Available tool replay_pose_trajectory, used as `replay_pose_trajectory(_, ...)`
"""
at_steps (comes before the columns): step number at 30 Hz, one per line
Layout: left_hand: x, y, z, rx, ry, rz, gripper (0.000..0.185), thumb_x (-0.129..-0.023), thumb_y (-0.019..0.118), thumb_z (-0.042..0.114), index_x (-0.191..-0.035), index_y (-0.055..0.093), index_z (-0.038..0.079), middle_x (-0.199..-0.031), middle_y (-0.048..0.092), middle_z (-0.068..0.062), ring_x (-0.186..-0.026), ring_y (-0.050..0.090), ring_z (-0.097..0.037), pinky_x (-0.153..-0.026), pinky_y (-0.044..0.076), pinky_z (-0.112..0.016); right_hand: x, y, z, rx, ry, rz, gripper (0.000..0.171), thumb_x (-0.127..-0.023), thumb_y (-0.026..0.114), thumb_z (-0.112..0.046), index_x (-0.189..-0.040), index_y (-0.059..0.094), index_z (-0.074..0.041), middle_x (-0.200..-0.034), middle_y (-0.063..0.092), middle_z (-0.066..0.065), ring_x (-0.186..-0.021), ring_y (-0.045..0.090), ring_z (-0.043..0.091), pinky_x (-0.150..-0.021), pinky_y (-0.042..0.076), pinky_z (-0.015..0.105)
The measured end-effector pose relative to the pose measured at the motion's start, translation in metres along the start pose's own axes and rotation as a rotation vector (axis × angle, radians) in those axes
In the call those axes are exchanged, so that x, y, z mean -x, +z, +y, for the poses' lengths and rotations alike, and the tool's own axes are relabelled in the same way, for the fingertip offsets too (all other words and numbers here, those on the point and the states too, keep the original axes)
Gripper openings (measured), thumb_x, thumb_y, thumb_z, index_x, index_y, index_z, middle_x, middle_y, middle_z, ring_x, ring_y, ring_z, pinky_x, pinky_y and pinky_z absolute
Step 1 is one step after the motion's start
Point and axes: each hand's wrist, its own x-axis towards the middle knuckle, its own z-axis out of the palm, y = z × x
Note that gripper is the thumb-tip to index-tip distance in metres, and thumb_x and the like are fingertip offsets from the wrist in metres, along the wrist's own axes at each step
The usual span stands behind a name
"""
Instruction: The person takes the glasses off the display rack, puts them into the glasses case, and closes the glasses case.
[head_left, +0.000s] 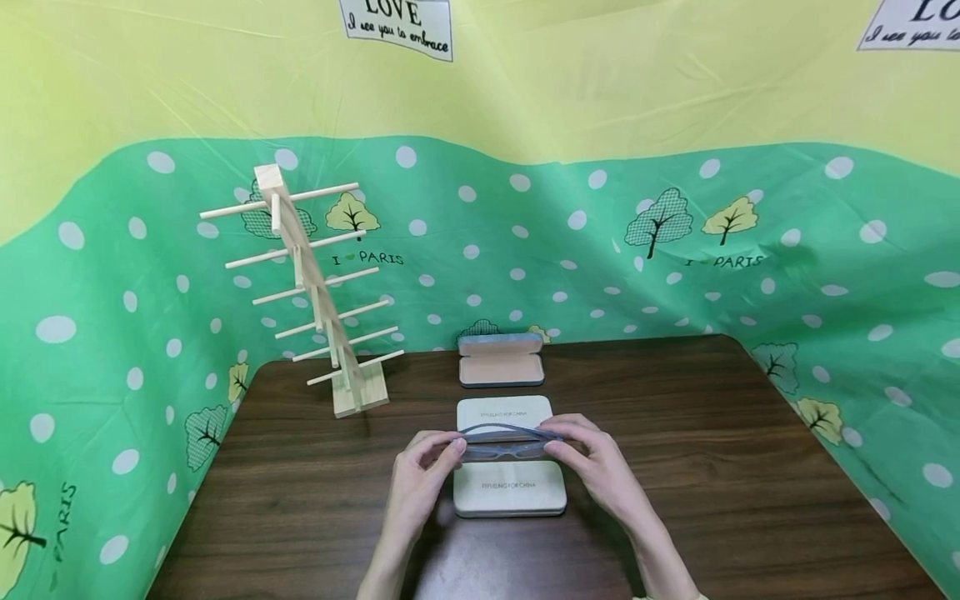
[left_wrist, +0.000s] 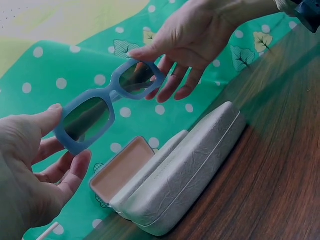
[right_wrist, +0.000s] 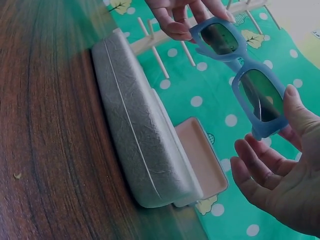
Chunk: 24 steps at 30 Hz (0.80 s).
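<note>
A pair of blue-framed sunglasses (left_wrist: pixel 111 93) with dark lenses is held up between both hands, over the closed glasses cases. At one end of the frame, my left hand (head_left: pixel 425 472) pinches it between thumb and fingers. My right hand (head_left: pixel 597 463) grips the opposite end the same way. Below the sunglasses lies the nearer pale case (head_left: pixel 510 490), its lid down. Just behind it is a second closed pale case (head_left: pixel 495 407), partly covered by the sunglasses in the head view.
An open case (head_left: pixel 501 371) with a pinkish lining lies at the table's back edge. To the left stands a wooden rack (head_left: pixel 318 292) with several pegs sticking out. Patterned cloth (head_left: pixel 517 233) hangs behind the dark wooden table (head_left: pixel 712 467).
</note>
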Motion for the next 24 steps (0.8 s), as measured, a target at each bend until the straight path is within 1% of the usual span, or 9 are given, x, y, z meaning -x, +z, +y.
replay_pose_trajectory(3,0.000,-0.001,0.002,-0.011,-0.011,0.023,0.019,-0.092,0.077,0.014,-0.104,0.077,-0.001,-0.105,0.068,-0.017,-0.076,0.070,-0.010,-0.074,0.062,-0.027,-0.001,0.001,0.000,-0.003,-0.014,-0.006,0.019,-0.096,0.072,-0.016,-0.113,0.078,-0.013,-0.120,0.071,0.009,-0.108,0.061,-0.002,-0.087,0.054,0.018)
replay_pose_trajectory(8,0.000,-0.002,0.002,-0.028,-0.012,0.044,0.018,-0.092,0.078,0.016,-0.099,0.077,0.000,-0.103,0.067,-0.016,-0.071,0.069,-0.012,-0.070,0.062,-0.032,0.000,0.002,-0.001,-0.008,0.001,-0.031,0.017,-0.097,0.070,-0.017,-0.111,0.078,-0.012,-0.121,0.071,0.010,-0.108,0.061,-0.001,-0.087,0.053,0.018)
replay_pose_trajectory(13,-0.005,-0.004,0.004,-0.047,0.009,0.017,0.019,-0.093,0.076,0.013,-0.100,0.077,-0.004,-0.105,0.066,-0.017,-0.069,0.065,-0.007,-0.064,0.062,-0.028,-0.003,-0.001,-0.001,0.018,0.015,-0.056,0.015,-0.099,0.068,-0.019,-0.106,0.079,-0.014,-0.121,0.071,0.009,-0.111,0.061,0.003,-0.090,0.052,0.020)
replay_pose_trajectory(15,-0.007,-0.005,0.006,-0.077,0.016,0.005,0.017,-0.092,0.077,0.013,-0.100,0.078,-0.003,-0.105,0.066,-0.017,-0.070,0.064,-0.005,-0.064,0.061,-0.027,-0.005,-0.003,-0.002,0.020,0.007,-0.067,0.015,-0.100,0.067,-0.019,-0.104,0.080,-0.013,-0.120,0.072,0.010,-0.111,0.062,0.005,-0.091,0.052,0.020)
replay_pose_trajectory(17,-0.010,-0.006,0.008,-0.127,0.023,0.004,0.015,-0.092,0.078,0.014,-0.098,0.080,0.001,-0.104,0.068,-0.015,-0.071,0.063,-0.004,-0.063,0.059,-0.025,-0.008,-0.005,-0.002,0.016,-0.012,-0.082,0.017,-0.101,0.065,-0.017,-0.105,0.080,-0.010,-0.120,0.072,0.012,-0.113,0.063,0.008,-0.092,0.052,0.019)
replay_pose_trajectory(21,-0.019,-0.008,0.012,-0.234,0.023,0.008,0.011,-0.090,0.080,0.021,-0.092,0.081,0.010,-0.101,0.070,-0.008,-0.080,0.061,-0.003,-0.071,0.053,-0.019,-0.015,-0.009,0.000,0.001,-0.034,-0.109,0.019,-0.103,0.062,-0.015,-0.108,0.079,-0.008,-0.120,0.072,0.013,-0.116,0.063,0.013,-0.095,0.050,0.018)
replay_pose_trajectory(24,-0.027,-0.008,0.012,-0.283,0.016,0.000,0.010,-0.090,0.081,0.024,-0.088,0.081,0.014,-0.100,0.071,-0.003,-0.088,0.061,-0.004,-0.078,0.050,-0.018,-0.021,-0.012,0.002,-0.006,-0.013,-0.140,0.022,-0.104,0.060,-0.017,-0.111,0.078,-0.006,-0.122,0.072,0.013,-0.118,0.062,0.013,-0.097,0.049,0.018)
